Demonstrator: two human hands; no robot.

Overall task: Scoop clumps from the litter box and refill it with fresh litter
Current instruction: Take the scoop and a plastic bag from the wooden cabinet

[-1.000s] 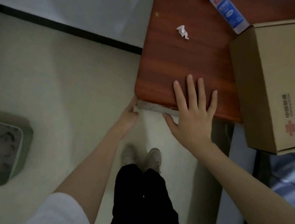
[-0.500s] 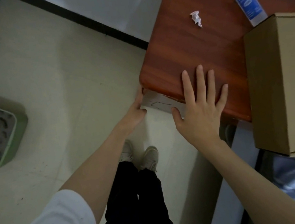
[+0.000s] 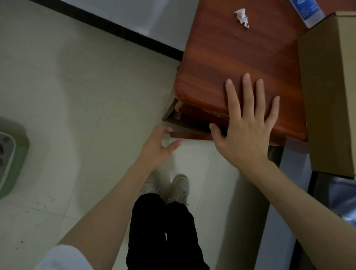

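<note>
Litter box (image 3: 18, 155) on floor | L hand (image 3: 159, 145) pinches drawer (image 3: 179, 126) | R hand (image 3: 245, 125) flat on table (image 3: 241, 57)

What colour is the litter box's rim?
Green. The litter box rim shows pale green around grey litter, at the left edge of the head view.

Dim room; pale tiled floor (image 3: 78, 84); white wall (image 3: 142, 4) with black skirting (image 3: 112, 29); reddish wooden cabinet (image 3: 241, 57), its drawer (image 3: 185, 125) slightly open; cardboard box (image 3: 345, 97) on top.
</note>
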